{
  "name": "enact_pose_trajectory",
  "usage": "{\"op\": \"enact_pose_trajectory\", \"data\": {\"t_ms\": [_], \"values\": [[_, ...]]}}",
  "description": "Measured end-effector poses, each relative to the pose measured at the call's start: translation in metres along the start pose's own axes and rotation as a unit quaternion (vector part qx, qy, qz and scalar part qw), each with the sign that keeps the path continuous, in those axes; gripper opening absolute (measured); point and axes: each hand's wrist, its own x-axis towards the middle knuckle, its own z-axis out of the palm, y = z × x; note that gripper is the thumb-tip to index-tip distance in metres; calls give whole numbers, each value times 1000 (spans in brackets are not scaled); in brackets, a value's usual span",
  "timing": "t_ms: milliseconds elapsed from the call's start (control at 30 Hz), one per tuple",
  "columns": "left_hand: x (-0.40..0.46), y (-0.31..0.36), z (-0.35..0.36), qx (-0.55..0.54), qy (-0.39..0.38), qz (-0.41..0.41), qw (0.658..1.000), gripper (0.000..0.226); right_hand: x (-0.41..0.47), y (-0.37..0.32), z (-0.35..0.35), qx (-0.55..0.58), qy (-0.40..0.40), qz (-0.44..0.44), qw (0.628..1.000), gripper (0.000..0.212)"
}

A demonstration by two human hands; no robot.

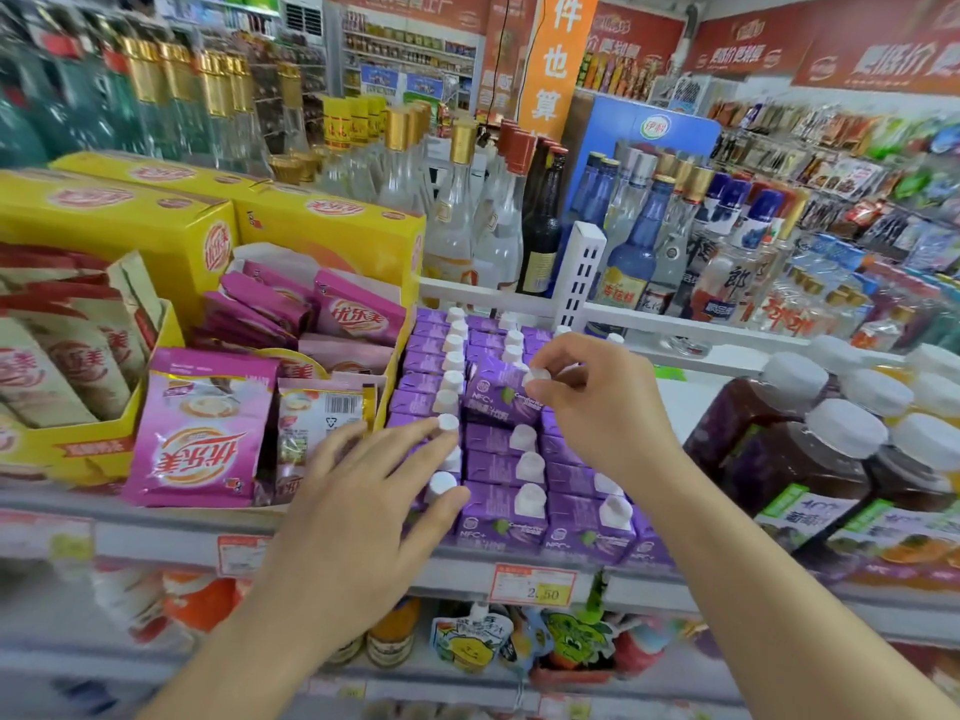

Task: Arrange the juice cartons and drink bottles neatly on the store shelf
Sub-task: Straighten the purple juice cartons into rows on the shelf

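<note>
Head view: right hand [597,402] pinches one raised purple carton [498,394] mid-shelf; left hand [363,491] rests spread, holding nothing, on front-edge cartons [501,504] — rows mostly tidy, this one unseated.

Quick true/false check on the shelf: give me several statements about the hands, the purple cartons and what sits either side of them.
1. The right hand grips a raised purple carton by its white cap. True.
2. The left hand holds a pink sachet. False: it rests on the front purple cartons.
3. Dark juice bottles stand right of the cartons. True.
4. The cartons have red caps. False: white.
</note>
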Motion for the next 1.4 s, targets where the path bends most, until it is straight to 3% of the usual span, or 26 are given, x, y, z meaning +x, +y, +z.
{"op": "enact_pose_trajectory", "data": {"t_ms": [300,733,967,1400], "values": [[0,-1,4,18,10,13,1000,52,4,-4,9,-55,3,-52,997,11],[-1,-1,6,27,22,22,999,51,2,2,8,-177,-78,-76,978,13],[-2,-1,7,12,33,26,999,50,24,-17,33,-93,-126,-112,981,18],[-3,0,7,-8,36,14,999,50,44,-23,47,-102,-203,-157,961,19]]}}
